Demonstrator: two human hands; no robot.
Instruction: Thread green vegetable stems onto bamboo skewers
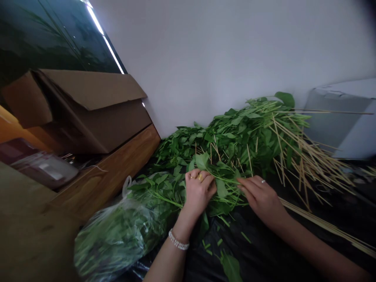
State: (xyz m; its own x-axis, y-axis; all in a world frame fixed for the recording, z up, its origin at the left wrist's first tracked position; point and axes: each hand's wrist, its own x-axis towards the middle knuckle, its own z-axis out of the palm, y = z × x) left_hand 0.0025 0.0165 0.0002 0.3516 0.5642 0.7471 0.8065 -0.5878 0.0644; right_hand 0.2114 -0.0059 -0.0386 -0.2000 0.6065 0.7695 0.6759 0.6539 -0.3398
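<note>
My left hand (199,190), with a gold ring and a beaded bracelet, is closed around green leafy stems in the middle of the view. To its right, my right hand (260,196) pinches the end of a green stem (232,181) that runs toward the left hand. Beneath and between both hands lie more loose leafy greens (221,192). A clear plastic bag (123,231) full of greens sits left of my left wrist. Behind the hands is a large heap of leafy stems (235,129).
Thin wooden sticks (308,160) spread over the heap's right side; more (329,227) lie near my right forearm. Cut bits and a leaf (231,267) rest on black sheeting (258,254). An open cardboard box (96,121) stands left, a white box (340,117) right.
</note>
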